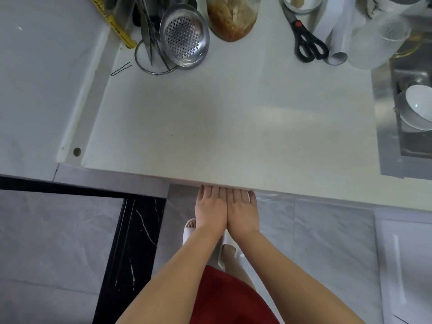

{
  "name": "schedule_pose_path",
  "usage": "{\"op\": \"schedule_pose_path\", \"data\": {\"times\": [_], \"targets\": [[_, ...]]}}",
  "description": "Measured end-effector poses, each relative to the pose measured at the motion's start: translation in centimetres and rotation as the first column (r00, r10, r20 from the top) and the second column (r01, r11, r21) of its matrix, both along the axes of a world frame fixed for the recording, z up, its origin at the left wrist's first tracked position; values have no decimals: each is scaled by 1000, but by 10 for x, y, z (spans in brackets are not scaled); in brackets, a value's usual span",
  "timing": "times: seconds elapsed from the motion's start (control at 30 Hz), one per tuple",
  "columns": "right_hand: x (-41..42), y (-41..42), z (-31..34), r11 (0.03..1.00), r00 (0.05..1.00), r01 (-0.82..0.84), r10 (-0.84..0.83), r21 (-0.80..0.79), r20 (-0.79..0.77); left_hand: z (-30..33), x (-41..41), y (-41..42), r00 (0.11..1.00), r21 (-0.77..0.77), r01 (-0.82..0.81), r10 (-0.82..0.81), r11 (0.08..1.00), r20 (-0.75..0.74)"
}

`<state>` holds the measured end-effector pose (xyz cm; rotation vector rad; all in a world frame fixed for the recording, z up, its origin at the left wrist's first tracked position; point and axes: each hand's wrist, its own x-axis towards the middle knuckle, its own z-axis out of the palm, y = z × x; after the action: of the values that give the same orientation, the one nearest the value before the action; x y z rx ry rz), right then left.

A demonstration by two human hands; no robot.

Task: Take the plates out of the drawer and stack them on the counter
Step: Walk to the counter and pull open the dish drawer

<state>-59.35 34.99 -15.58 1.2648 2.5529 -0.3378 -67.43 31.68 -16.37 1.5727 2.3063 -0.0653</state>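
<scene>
Below, both hands' fingers [211, 191] reach, hidden, under the counter [222, 127] edge; grip untellable; scissors [306, 40] behind.

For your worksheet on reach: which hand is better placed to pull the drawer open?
Neither clearly. The left hand and right hand lie side by side, fingertips hidden under the counter edge. The drawer is out of view.

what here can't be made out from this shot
Head view only:
- Drawer and plates: hidden beneath the white counter.
- Fingertips of left hand and right hand: tucked under the counter edge, so grip unclear.
- Brown-stained glass jar: top cut off by the frame.
- White bowl: cropped at right edge.
</scene>
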Motion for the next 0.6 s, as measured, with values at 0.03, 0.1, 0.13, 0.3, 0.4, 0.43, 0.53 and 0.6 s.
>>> {"op": "schedule_pose_path", "data": {"times": [0.03, 0.1, 0.13, 0.3, 0.4, 0.43, 0.53, 0.6], "targets": [[-1, 0, 0, 1000, 1000, 0, 0, -3, 8, 1, 0, 0, 1000, 5, -8, 8, 1000, 3], [-2, -1, 5, 1000, 999, 14, -15, 24, 32, 2, 0, 1, 1000, 24, -26, 25, 999, 14], [-1, -2, 7, 998, 999, 26, -28, 56, 34, 2, 0, 1, 999, 32, -29, 28, 999, 19], [2, -14, 5, 991, 996, 51, -42, 125, -72, 1, 2, -11, 998, 90, -57, 54, 994, 38], [3, -18, 7, 994, 996, 72, -67, 84, -66, -1, 1, -18, 998, 80, -42, 38, 996, 51], [4, -18, 7, 996, 996, 64, -60, 66, -60, -2, -1, -19, 999, 65, -24, 21, 998, 47], [6, -18, 3, 998, 996, 47, -50, -33, -78, -1, -7, -21, 999, 48, 19, -21, 999, 36], [5, -17, 3, 997, 994, 73, -76, -41, -82, 0, -10, -19, 998, 46, 37, -40, 998, 44]]}}
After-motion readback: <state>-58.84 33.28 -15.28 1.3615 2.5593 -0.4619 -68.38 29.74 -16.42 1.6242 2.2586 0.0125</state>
